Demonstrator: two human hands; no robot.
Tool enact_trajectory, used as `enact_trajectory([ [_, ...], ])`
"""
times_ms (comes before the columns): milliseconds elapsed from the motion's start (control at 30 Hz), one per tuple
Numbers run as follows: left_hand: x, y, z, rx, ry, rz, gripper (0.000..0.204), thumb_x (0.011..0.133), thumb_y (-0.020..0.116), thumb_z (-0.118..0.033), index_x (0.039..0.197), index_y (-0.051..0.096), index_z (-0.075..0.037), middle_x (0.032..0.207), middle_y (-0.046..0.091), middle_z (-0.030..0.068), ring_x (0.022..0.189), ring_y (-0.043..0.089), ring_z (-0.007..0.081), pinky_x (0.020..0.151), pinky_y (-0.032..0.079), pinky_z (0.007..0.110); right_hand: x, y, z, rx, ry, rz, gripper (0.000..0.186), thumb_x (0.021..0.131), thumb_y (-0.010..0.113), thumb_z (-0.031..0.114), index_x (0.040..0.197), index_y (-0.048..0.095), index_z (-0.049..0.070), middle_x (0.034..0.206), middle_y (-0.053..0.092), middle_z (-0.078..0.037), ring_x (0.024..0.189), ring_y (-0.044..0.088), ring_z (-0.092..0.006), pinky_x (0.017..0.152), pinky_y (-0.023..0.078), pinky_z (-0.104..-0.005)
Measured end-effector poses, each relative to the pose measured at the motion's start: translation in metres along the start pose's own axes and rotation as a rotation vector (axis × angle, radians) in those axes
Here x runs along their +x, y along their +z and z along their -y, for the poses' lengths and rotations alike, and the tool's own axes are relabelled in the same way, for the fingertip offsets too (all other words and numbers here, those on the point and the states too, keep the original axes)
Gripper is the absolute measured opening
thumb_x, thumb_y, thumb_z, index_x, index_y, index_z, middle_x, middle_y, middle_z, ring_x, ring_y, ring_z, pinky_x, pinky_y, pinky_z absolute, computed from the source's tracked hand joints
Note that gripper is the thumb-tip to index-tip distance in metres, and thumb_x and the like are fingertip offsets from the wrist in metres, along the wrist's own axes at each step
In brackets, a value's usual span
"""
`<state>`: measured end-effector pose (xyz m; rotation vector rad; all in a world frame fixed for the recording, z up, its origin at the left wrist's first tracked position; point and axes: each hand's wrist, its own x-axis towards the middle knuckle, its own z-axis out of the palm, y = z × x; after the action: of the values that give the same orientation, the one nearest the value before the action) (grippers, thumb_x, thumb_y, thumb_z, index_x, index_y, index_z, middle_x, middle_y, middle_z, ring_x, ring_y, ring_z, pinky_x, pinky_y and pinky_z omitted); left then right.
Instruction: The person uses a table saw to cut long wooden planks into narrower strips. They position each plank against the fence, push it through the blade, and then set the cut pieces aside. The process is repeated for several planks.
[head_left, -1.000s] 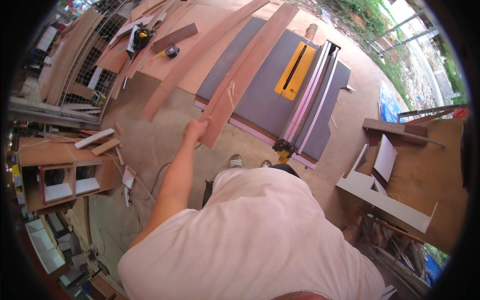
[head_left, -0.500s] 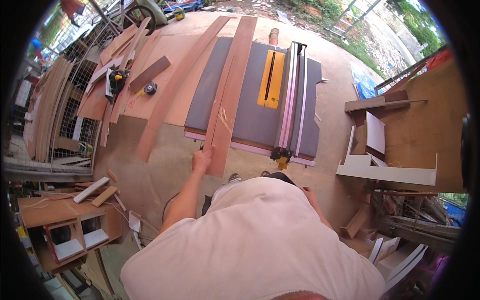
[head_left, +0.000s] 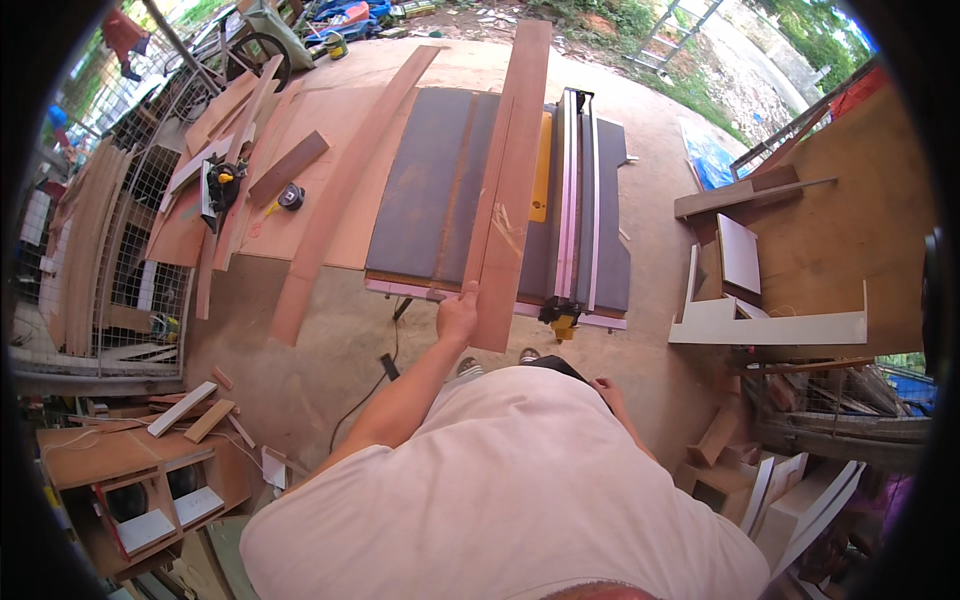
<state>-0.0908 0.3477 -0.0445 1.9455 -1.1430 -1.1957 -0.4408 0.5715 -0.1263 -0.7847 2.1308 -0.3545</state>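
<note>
My left hand (head_left: 458,315) grips the near end of a long reddish-brown board (head_left: 510,180) lying lengthwise over a table saw. The board's near end overhangs the saw's dark top (head_left: 410,200) and now partly covers the yellow insert (head_left: 540,205). Just right of the insert runs the silver fence (head_left: 567,200). My right hand (head_left: 607,391) hangs low beside my body, its fingers partly hidden and too small to read. To the saw's left, another long plank (head_left: 355,190) rests on a plywood sheet (head_left: 345,230), near a tape measure (head_left: 291,197).
A power tool (head_left: 220,190) lies among scattered boards at left. A wire cage (head_left: 140,250) and wooden cabinet (head_left: 90,445) stand left. A worktable (head_left: 850,230) with white panels is at right. A cord (head_left: 375,390) crosses the concrete floor below the saw. A ladder (head_left: 670,40) stands beyond.
My left hand has moved rightward with the board, sliding it across the saw top over the insert. The view has levelled, and my right hand has come into sight beside my body.
</note>
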Motion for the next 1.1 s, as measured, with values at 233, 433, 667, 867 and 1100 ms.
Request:
enact_trajectory([
  [233,-0.009,0.040,-0.029,0.075,-0.027,0.086,0.074,0.081,0.057,-0.066,0.082,0.067,0.007,0.087,0.065,0.0289,0.089,0.063,0.0427,0.077,0.048,0.046,-0.012,-0.004,0.002,0.051,-0.027,-0.038,0.047,0.082,0.064,0.036,0.113,0.064,0.001,0.106,0.067,-0.022,0.100,0.065,-0.0301,0.086,0.050,-0.0372],
  [433,-0.013,0.054,-0.050,0.111,-0.029,0.054,0.072,0.081,0.057,-0.065,0.085,0.067,0.006,0.089,0.065,0.0292,0.090,0.063,0.0437,0.078,0.048,0.047,-0.007,0.003,-0.027,0.020,0.014,0.010,0.048,0.082,0.065,0.037,0.114,0.064,0.001,0.106,0.067,-0.021,0.099,0.066,-0.0297,0.085,0.051,-0.0375],
  [667,-0.022,0.057,-0.051,0.154,-0.033,0.076,0.074,0.081,0.057,-0.066,0.086,0.067,0.007,0.090,0.065,0.0294,0.092,0.063,0.0439,0.079,0.048,0.047,-0.007,0.010,-0.030,0.050,0.017,0.025,0.049,0.081,0.065,0.037,0.114,0.064,0.000,0.106,0.067,-0.021,0.098,0.066,-0.0295,0.085,0.051,-0.0374],
  [867,-0.025,0.055,-0.044,0.141,-0.006,0.102,0.073,0.080,0.060,-0.063,0.092,0.066,0.008,0.094,0.065,0.0293,0.095,0.062,0.0439,0.081,0.048,0.047,-0.020,0.001,0.012,0.012,-0.003,0.016,0.047,0.081,0.064,0.035,0.113,0.064,0.001,0.106,0.067,-0.022,0.097,0.066,-0.0309,0.085,0.051,-0.0370],
  [1100,-0.024,0.058,-0.062,0.151,0.011,0.069,0.068,0.080,0.064,-0.057,0.098,0.065,0.009,0.099,0.064,0.0306,0.099,0.061,0.0437,0.084,0.047,0.046,-0.017,-0.001,0.019,0.022,-0.065,0.005,0.046,0.082,0.064,0.035,0.113,0.064,0.001,0.104,0.067,-0.023,0.097,0.066,-0.0313,0.085,0.051,-0.0374],
])
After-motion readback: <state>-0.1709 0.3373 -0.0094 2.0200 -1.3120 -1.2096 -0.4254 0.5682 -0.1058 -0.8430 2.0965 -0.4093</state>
